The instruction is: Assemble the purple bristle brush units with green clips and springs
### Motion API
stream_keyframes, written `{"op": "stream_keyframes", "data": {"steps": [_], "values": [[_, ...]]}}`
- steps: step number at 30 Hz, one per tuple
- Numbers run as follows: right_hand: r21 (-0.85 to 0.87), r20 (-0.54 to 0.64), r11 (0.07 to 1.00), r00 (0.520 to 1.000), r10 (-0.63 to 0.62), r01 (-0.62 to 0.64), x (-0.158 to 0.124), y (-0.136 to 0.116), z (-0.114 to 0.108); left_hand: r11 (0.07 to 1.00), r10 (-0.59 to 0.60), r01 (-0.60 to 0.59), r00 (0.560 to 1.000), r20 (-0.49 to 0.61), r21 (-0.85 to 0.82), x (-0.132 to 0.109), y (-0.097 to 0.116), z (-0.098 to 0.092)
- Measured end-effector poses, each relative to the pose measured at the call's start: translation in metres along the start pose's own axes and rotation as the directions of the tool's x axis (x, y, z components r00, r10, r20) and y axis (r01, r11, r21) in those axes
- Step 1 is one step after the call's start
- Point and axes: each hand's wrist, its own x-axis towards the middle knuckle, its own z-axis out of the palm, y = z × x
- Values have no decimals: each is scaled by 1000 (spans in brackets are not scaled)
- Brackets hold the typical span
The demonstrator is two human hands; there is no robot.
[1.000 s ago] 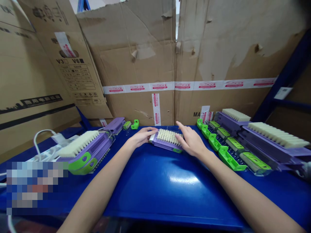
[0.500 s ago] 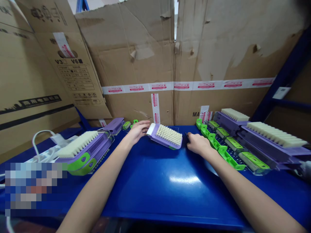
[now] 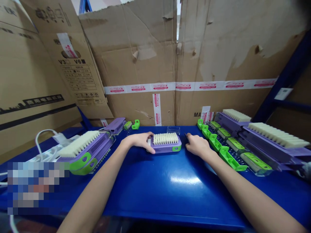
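Left hand (image 3: 139, 140): gripping the left end of the purple brush (image 3: 165, 142), thumb wrapping its near edge.
Purple brush: lying bristles-up at the middle of the blue table (image 3: 170, 184), green cap pointing right.
Right hand (image 3: 198, 145): resting on the table just right of the brush, not touching it; fingers curling, so whether its grip is open or closed cannot be told.
Green-capped units (image 3: 228, 149): lying in a row beside the right hand.

Purple brush (image 3: 165, 144), cream bristles up, green right end, flat on blue table (image 3: 157, 181)
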Motion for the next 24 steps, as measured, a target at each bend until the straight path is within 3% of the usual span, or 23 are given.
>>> {"op": "stream_keyframes", "data": {"steps": [4, 8, 13, 19, 22, 24], "values": [[-3, -3, 1000, 1000, 9, -9, 0, 0, 1, 992, 16, -12, 999, -29, 124, 1, -4, 0], [13, 1, 1000, 1000, 10, -10, 1, 1, 1, 998, 53, -50, 997, -57, 48, -4, -5, -13], [25, 0, 1000, 1000, 6, -6, 0, 2, -1, 997, 56, -69, 967, -250, -46, -12, -2, -29], [46, -3, 999, 1000, 12, -12, 1, 2, 0, 960, 167, -266, 801, -575, -91, -10, 8, -28], [69, -43, 997, 998, 34, -31, 2, 2, 0, 963, 266, -221, 720, -641, 152, -6, 11, -17], [95, -98, 994, 994, 58, -48, 2, 2, 1, 906, 392, -175, 689, -610, 384, -3, 13, -6]]}}
